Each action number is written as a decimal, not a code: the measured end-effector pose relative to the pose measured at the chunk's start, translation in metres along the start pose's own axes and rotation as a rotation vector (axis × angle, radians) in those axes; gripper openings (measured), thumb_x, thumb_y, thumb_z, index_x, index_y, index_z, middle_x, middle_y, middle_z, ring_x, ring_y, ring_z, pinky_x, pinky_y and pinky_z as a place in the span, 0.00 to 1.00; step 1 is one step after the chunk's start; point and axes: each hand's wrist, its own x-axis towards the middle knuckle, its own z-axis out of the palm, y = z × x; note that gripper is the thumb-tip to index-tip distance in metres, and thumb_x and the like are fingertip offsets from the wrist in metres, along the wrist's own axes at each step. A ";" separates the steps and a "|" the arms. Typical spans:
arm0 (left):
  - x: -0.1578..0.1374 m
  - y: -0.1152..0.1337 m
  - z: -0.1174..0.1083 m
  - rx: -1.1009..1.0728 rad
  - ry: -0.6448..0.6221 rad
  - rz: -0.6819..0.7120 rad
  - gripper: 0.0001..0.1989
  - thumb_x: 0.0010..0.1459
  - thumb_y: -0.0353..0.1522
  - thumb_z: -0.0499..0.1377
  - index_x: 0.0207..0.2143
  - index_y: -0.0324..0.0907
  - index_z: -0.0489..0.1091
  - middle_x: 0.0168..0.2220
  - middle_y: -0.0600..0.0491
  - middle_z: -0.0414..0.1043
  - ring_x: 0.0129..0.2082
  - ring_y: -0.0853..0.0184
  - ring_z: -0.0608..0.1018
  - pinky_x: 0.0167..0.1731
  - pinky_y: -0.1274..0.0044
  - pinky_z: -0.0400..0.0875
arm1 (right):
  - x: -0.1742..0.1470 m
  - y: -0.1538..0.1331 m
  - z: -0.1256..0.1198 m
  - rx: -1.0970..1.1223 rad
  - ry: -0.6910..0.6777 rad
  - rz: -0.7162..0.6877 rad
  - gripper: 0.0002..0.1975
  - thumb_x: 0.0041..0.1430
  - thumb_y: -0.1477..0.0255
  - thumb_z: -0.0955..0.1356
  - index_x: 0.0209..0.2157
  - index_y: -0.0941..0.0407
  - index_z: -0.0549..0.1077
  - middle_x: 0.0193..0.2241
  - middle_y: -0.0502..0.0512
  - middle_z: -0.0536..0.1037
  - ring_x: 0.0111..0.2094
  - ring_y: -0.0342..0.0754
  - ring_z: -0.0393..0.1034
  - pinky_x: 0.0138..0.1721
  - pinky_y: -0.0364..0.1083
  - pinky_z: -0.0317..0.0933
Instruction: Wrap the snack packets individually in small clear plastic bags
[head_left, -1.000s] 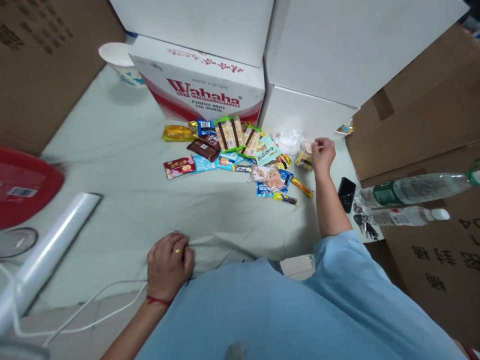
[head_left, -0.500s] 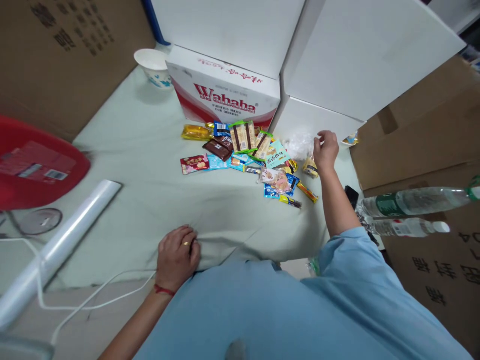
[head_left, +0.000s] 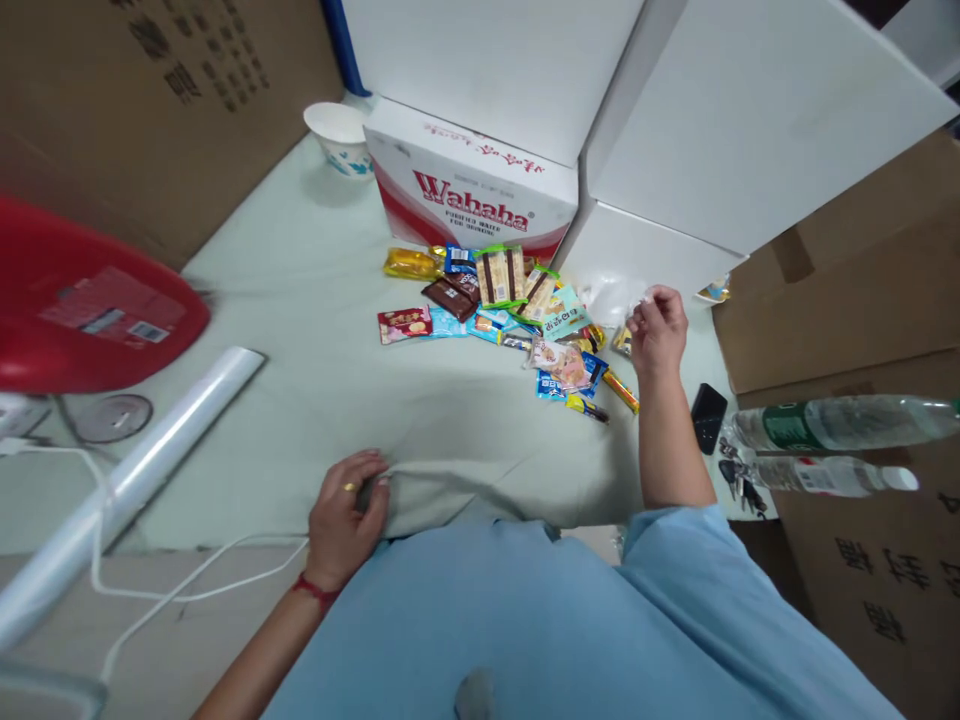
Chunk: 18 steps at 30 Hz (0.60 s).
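Note:
My left hand (head_left: 349, 515) is at the front edge of the pale green tablecloth (head_left: 300, 400), its fingers curled and pinching a fold of it. Farther right, my right hand (head_left: 660, 330) is closed, with a bit of clear plastic bag (head_left: 609, 298) showing at its fingertips. Close to that hand lies a small wrapped snack (head_left: 622, 341), partly hidden. To its left spreads a pile of packaged snacks: green-edged wafer packs (head_left: 501, 277), brown packets (head_left: 451, 298), a red packet (head_left: 403, 324), a yellow-wrapped roll (head_left: 412, 263) and a pink-and-clear packet (head_left: 561, 364).
Behind the snacks stand a Wahaha carton (head_left: 472, 205) and white boxes (head_left: 675, 130). A paper bowl (head_left: 341, 145) sits at back left. A red object (head_left: 97, 300) and a plastic-film roll (head_left: 172, 440) lie left. Bottles (head_left: 847, 423), a phone (head_left: 708, 418) and keys (head_left: 742, 487) are right.
My right hand has come slightly nearer, its fingertips now closed on clear plastic. My left fingers now draw up a fold of the tablecloth. The whole view has shifted a little.

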 end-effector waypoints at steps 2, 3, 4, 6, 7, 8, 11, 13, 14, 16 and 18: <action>0.008 0.014 -0.006 -0.079 -0.035 -0.030 0.07 0.66 0.34 0.57 0.42 0.44 0.75 0.47 0.46 0.77 0.51 0.59 0.79 0.54 0.64 0.74 | -0.046 -0.008 0.003 0.157 -0.080 0.091 0.15 0.59 0.54 0.69 0.40 0.47 0.67 0.33 0.48 0.67 0.29 0.45 0.63 0.31 0.44 0.63; 0.014 0.023 -0.007 -0.123 -0.074 -0.041 0.08 0.67 0.36 0.57 0.41 0.44 0.75 0.45 0.47 0.77 0.49 0.60 0.79 0.52 0.66 0.75 | -0.070 -0.010 0.007 0.200 -0.115 0.136 0.16 0.58 0.53 0.70 0.40 0.47 0.66 0.34 0.49 0.68 0.29 0.45 0.64 0.30 0.44 0.64; 0.022 0.034 -0.006 -0.178 -0.126 -0.063 0.09 0.67 0.37 0.57 0.41 0.44 0.75 0.43 0.49 0.77 0.46 0.61 0.80 0.49 0.68 0.76 | -0.093 -0.011 0.013 0.218 -0.155 0.184 0.18 0.57 0.52 0.70 0.40 0.48 0.66 0.36 0.50 0.70 0.30 0.46 0.65 0.30 0.45 0.64; 0.038 0.059 0.002 -0.310 -0.254 -0.141 0.13 0.68 0.41 0.56 0.41 0.44 0.75 0.39 0.50 0.76 0.39 0.64 0.79 0.39 0.72 0.77 | -0.135 -0.011 0.029 0.213 -0.229 0.264 0.19 0.58 0.49 0.69 0.40 0.48 0.65 0.39 0.53 0.72 0.32 0.48 0.67 0.31 0.46 0.65; 0.046 0.072 0.010 -0.387 -0.303 -0.190 0.14 0.68 0.43 0.56 0.41 0.44 0.74 0.40 0.50 0.75 0.38 0.65 0.79 0.36 0.73 0.76 | -0.153 -0.010 0.037 0.207 -0.255 0.293 0.20 0.58 0.48 0.68 0.40 0.48 0.65 0.40 0.53 0.72 0.33 0.49 0.67 0.31 0.46 0.66; 0.054 0.084 0.019 -0.464 -0.341 -0.225 0.15 0.68 0.45 0.56 0.41 0.43 0.73 0.41 0.49 0.75 0.39 0.64 0.79 0.34 0.74 0.76 | -0.169 -0.010 0.045 0.203 -0.278 0.312 0.20 0.59 0.48 0.67 0.40 0.48 0.65 0.40 0.53 0.73 0.34 0.49 0.68 0.32 0.46 0.67; 0.071 0.111 0.052 -0.604 -0.357 -0.281 0.22 0.60 0.48 0.64 0.47 0.43 0.69 0.48 0.47 0.73 0.42 0.63 0.79 0.31 0.76 0.75 | -0.199 -0.014 0.057 0.180 -0.344 0.312 0.18 0.62 0.48 0.67 0.39 0.49 0.66 0.39 0.54 0.73 0.36 0.50 0.69 0.36 0.48 0.68; 0.078 0.117 0.071 -0.628 -0.302 -0.264 0.28 0.51 0.46 0.71 0.49 0.43 0.69 0.51 0.44 0.72 0.45 0.61 0.78 0.35 0.74 0.75 | -0.207 -0.018 0.057 0.122 -0.421 0.252 0.17 0.63 0.50 0.67 0.39 0.49 0.69 0.41 0.55 0.73 0.40 0.52 0.71 0.41 0.50 0.69; 0.081 0.116 0.078 -0.651 -0.288 -0.270 0.26 0.50 0.44 0.71 0.47 0.43 0.70 0.50 0.45 0.73 0.45 0.62 0.77 0.38 0.73 0.75 | -0.208 -0.020 0.054 0.091 -0.456 0.213 0.16 0.63 0.51 0.67 0.38 0.49 0.70 0.42 0.56 0.74 0.42 0.53 0.71 0.45 0.51 0.69; 0.084 0.109 0.087 -0.732 -0.306 -0.352 0.22 0.50 0.43 0.70 0.43 0.43 0.71 0.42 0.49 0.74 0.40 0.65 0.76 0.38 0.74 0.74 | -0.206 -0.022 0.047 0.069 -0.492 0.165 0.15 0.64 0.53 0.68 0.38 0.50 0.72 0.43 0.56 0.74 0.45 0.54 0.71 0.49 0.53 0.68; 0.085 0.096 0.088 -0.805 -0.318 -0.506 0.20 0.51 0.44 0.69 0.40 0.42 0.70 0.33 0.54 0.72 0.32 0.68 0.74 0.33 0.76 0.71 | -0.201 -0.019 0.039 0.134 -0.450 0.188 0.15 0.63 0.53 0.69 0.38 0.50 0.72 0.41 0.55 0.74 0.43 0.53 0.71 0.46 0.52 0.69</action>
